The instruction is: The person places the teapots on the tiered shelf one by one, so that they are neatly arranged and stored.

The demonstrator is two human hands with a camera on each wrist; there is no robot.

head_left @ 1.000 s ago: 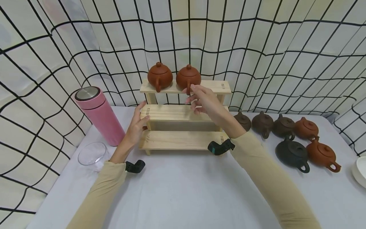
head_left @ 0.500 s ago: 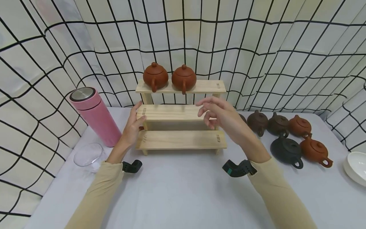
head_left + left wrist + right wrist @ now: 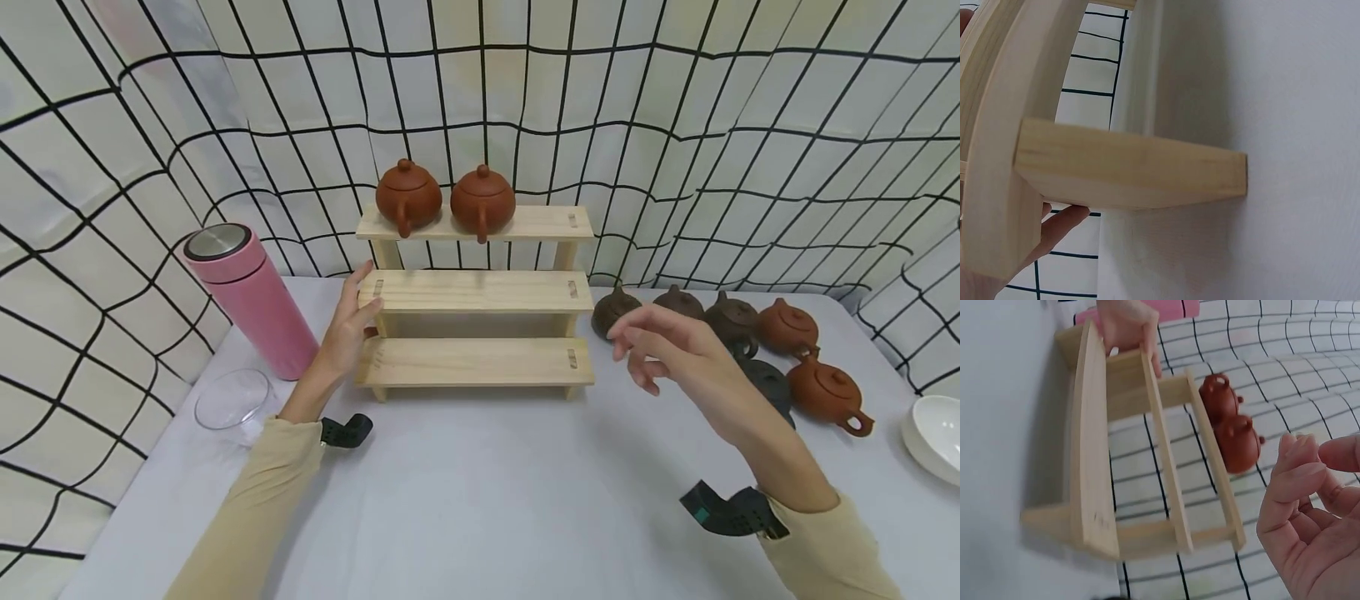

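Note:
A three-step wooden rack (image 3: 476, 290) stands on the white-covered table. Two reddish-brown clay teapots, the left one (image 3: 408, 197) and the right one (image 3: 482, 202), sit side by side on its top step, handles facing me. My left hand (image 3: 347, 333) grips the left end of the middle step, thumb on the near side. In the air right of the rack, my right hand (image 3: 678, 358) has loosely bent fingers and holds nothing. A dark brown teapot (image 3: 615, 311) is nearest to its fingertips. The right wrist view also shows the bare right hand (image 3: 1316, 519).
More clay teapots crowd the right side, among them a red one (image 3: 787, 327), an orange-brown one (image 3: 825, 390) and a black one (image 3: 767, 383) partly hidden by my arm. A white bowl (image 3: 933, 437), pink flask (image 3: 255, 304) and clear glass bowl (image 3: 234, 400) flank the table. Black netting (image 3: 570, 125) surrounds it.
My right hand has left the handle of the right teapot on the top step and moved right and down, towards the teapots on the table. The left hand keeps its grip on the rack.

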